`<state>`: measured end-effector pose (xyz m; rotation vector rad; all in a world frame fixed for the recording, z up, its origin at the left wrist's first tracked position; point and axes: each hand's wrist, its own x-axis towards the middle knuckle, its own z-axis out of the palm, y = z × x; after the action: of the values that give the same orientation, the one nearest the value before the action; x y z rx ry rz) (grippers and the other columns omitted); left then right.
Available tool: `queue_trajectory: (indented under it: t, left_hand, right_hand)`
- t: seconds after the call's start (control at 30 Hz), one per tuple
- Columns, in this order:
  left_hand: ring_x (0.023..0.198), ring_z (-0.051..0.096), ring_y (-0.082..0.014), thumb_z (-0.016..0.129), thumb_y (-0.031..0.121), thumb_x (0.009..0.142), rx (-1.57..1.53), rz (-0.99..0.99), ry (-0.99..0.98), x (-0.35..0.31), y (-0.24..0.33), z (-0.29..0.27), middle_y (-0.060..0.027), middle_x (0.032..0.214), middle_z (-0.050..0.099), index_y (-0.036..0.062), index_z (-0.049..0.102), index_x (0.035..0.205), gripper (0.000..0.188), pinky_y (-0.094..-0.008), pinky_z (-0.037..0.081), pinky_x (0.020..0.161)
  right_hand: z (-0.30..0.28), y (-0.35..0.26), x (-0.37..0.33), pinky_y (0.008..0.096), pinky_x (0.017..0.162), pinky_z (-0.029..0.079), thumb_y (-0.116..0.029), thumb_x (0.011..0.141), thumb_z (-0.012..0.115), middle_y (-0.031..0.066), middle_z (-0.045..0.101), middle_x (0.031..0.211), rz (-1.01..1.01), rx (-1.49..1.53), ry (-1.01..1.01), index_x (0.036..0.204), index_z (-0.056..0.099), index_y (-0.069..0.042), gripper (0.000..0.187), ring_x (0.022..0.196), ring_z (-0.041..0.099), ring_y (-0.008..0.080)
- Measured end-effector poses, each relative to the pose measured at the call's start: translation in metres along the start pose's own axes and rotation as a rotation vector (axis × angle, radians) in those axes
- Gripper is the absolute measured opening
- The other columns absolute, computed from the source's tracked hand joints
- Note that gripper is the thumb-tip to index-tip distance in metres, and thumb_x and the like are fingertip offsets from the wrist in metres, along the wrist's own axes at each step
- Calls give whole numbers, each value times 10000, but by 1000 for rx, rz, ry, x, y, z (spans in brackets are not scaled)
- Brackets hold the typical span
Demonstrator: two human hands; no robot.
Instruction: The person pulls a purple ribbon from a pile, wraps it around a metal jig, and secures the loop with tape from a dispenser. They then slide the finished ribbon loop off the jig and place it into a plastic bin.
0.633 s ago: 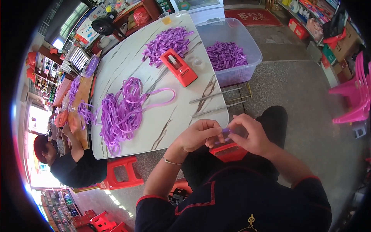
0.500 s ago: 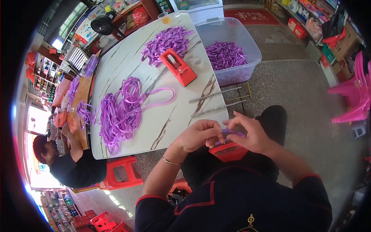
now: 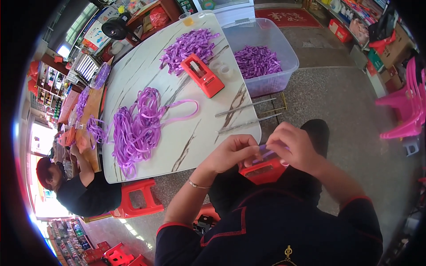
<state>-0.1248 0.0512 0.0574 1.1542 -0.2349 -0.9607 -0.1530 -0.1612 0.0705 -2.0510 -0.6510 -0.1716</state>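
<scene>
Head view: left hand (image 3: pixel 234 153) and right hand (image 3: pixel 296 147) close together, fingertips pinching purple ribbon (image 3: pixel 268 154) just off tabletop (image 3: pixel 202 148) edge, above red stool (image 3: pixel 262 174). Probably best: ribbon kept flat, untwisted, lightly taut; left steadying, right guiding.

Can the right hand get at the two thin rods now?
Probably yes: the rods jut off the table near the right hand, nothing visibly between, though that hand seems to hold purple ribbon.

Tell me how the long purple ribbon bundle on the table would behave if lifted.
The ribbon bundle looks floppy, its strands bending into loose curves, so it would likely sag. Thin, flat bands suggest it's light for its bulk. The loop straying rightward may trail behind.
</scene>
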Motion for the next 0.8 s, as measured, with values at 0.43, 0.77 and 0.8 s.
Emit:
queue_trajectory:
  t: [0.43, 0.77, 0.8]
  left_hand:
    - [648, 574, -88, 492, 96, 892, 277, 140, -124, 9, -4, 4, -57, 786, 624, -11, 565, 854, 135, -196, 461, 593]
    - [636, 554, -75, 493, 110, 895, 275, 82, -137, 10, -4, 0, -63, 786, 626, -11, 568, 865, 145, -193, 448, 584]
    - [636, 554, -75, 493, 110, 895, 274, 80, -136, 9, -3, 2, -63, 786, 626, -11, 568, 865, 145, -193, 448, 584]
  right_hand:
    - [-15, 14, -9, 206, 643, 404, -237, 927, 434, 14, 571, 790, 564, 856, -403, 928, 556, -24, 245, 719, 509, 61]
    - [-18, 8, -2, 204, 650, 424, -227, 909, 497, 14, 583, 791, 518, 605, -454, 864, 579, -18, 229, 718, 536, 62]
    - [-17, 13, -4, 204, 647, 424, -228, 909, 497, 13, 584, 791, 610, 719, -513, 851, 581, -19, 233, 719, 539, 59]
